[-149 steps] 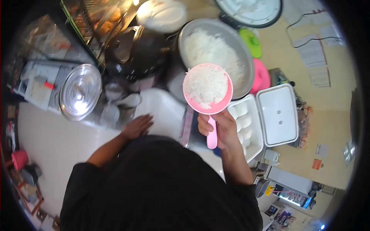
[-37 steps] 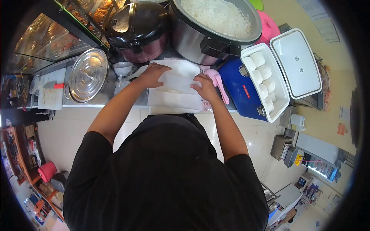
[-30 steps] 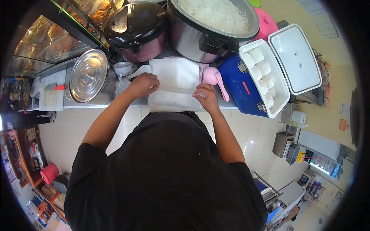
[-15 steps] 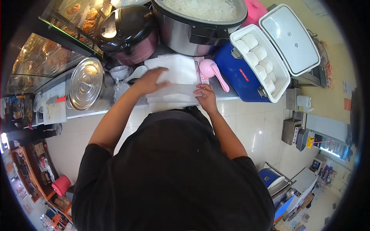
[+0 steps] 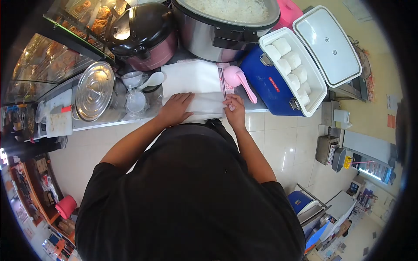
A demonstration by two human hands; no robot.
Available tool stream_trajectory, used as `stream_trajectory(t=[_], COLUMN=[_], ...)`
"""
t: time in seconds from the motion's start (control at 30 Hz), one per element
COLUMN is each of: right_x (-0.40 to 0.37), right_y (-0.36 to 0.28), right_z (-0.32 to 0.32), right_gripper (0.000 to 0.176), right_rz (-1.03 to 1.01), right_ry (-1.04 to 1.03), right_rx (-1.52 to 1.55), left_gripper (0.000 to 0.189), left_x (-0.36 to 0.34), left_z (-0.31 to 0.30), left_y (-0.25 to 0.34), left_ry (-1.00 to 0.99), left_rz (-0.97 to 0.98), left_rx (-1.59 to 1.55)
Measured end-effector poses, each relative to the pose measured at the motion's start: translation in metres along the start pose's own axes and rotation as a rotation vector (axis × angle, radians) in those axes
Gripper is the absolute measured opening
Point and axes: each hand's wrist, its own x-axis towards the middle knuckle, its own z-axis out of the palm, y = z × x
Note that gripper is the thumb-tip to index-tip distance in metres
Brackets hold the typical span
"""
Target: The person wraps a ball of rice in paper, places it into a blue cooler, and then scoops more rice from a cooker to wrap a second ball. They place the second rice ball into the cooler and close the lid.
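White paper sheets [image 5: 191, 78] lie in a stack on the counter close to my body, their front part folded over. On the left side of the fold, my left hand [image 5: 176, 108] rests palm down with its fingers spread. My right hand [image 5: 235, 109] is at the fold's right edge, thumb and fingers closed on the paper. Just beyond that hand lies a pink scoop [image 5: 235, 77] on printed packaging. A white spoon [image 5: 153, 81] and a small plastic-wrapped cup [image 5: 136, 102] are left of the sheets.
Behind the paper stand a large pot of rice [image 5: 226, 11] and a black-lidded cooker [image 5: 141, 35]. A blue cooler [image 5: 270, 82] holding white wrapped bundles is at the right. A lidded steel pot [image 5: 96, 91] stands left, near a glass food case [image 5: 43, 61].
My left hand has come down and nearer my body, onto the folded paper, uncovering the white spoon. My right hand has stayed at the right edge.
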Motion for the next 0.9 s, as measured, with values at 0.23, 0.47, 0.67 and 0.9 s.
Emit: stream_trajectory(t=[0.23, 0.47, 0.67, 0.9], right_x=[0.006, -0.006, -0.007, 0.014], right_y=[-0.053, -0.024, -0.005, -0.013], right_z=[0.019, 0.046, 0.053, 0.06], right_gripper=[0.041, 0.036, 0.023, 0.024], right_rz=[-0.566, -0.488, -0.33, -0.187], right_ry=[-0.251, -0.324, -0.281, -0.298], right_rx=[-0.23, -0.199, -0.122, -0.427], left_gripper=[0.08, 0.054, 0.017, 0.016], left_x=[-0.031, -0.063, -0.051, -0.024], left_z=[0.003, 0.03, 0.044, 0.021], left_y=[0.008, -0.005, -0.023, -0.034], left_ry=[0.063, 0.41, 0.476, 0.261], left_rz=[0.1, 0.077, -0.142, -0.285], left_rx=[0.153, -0.197, -0.456, -0.336])
